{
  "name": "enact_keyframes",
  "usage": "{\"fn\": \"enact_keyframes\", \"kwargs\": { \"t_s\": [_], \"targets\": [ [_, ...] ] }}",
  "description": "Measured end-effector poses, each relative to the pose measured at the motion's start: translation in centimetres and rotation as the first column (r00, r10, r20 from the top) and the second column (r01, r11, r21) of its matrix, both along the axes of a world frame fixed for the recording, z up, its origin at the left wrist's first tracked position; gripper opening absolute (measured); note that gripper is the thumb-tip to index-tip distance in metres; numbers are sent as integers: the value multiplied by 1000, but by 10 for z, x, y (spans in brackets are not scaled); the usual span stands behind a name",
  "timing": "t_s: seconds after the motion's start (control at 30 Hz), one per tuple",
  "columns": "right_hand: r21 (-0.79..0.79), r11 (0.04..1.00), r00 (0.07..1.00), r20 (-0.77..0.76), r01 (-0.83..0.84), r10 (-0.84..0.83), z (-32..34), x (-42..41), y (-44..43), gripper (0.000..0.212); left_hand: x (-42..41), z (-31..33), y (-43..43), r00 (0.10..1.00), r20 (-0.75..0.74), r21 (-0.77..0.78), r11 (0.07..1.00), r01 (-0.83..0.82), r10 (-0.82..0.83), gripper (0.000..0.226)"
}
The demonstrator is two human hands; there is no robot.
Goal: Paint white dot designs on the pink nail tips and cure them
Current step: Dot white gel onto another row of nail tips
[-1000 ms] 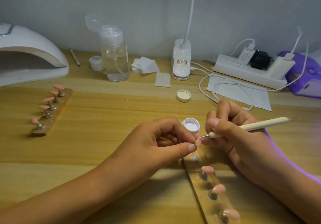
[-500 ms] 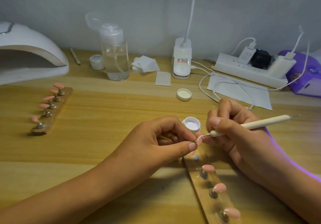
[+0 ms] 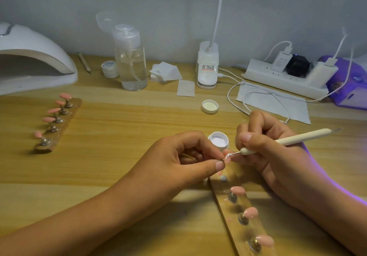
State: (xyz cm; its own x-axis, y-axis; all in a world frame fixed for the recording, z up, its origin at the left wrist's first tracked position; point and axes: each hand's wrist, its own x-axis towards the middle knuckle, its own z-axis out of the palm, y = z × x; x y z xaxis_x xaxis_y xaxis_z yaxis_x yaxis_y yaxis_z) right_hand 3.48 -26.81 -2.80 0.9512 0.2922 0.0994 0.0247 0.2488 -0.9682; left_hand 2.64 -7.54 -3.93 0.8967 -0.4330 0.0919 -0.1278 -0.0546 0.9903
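Over the last second almost nothing shifts, and we read that as the telling point. The left hand (image 3: 178,156) keeps thumb and forefinger pinched on the small stand carrying one pink nail tip (image 3: 227,159), just in front of the open pot of white gel (image 3: 218,141). The right hand (image 3: 268,156) keeps its pen-like grip on the dotting tool (image 3: 294,139), whose metal point stays on the face of that nail tip. The only change we can make out is a slight drift of the point along the nail, and a white bead shows where the two meet. We judge that a dot is being laid, not that the tool is being reloaded, since the point is off the pot though close beside it. Nearer to us than the pot lies a wooden holder strip (image 3: 238,214). Three more pink tips sit on its pegs and one peg stands bare, presumably the home of the tip in hand; we see no white on those three. Far left of the pot a second strip (image 3: 59,122) carries five pink tips. Further left and behind the pot, at the back of the desk (image 3: 119,146), the white curing lamp (image 3: 35,57) waits. So we judge the painting well short of done and the curing not yet begun.
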Motion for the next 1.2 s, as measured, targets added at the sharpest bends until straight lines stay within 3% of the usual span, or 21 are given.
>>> {"fn": "enact_keyframes", "kwargs": {
  "t_s": [0.23,0.43,0.6,0.87,1.0,1.2],
  "targets": [
    [-7,1000,1000,-6,-1,1,-1,1,-1,19,0,0,0,1000,5,-4,1000,4,-4,7],
    [112,994,999,-34,-9,12,0,4,-1,18,1,-2,0,1000,1,-4,1000,11,-11,5],
    [94,995,998,42,32,-36,4,6,-3,30,0,-2,1,1000,-9,-7,1000,17,-17,6],
    [18,994,965,236,109,-111,18,14,-16,16,-1,2,2,998,-49,-32,999,24,-25,7],
    [-172,924,864,443,342,-238,11,18,-17,15,-1,2,2,998,-64,-48,999,19,-22,7],
    [-433,786,797,591,441,-122,-7,22,-12,11,-1,2,2,997,-79,-55,998,19,-23,7]
  ]
}}
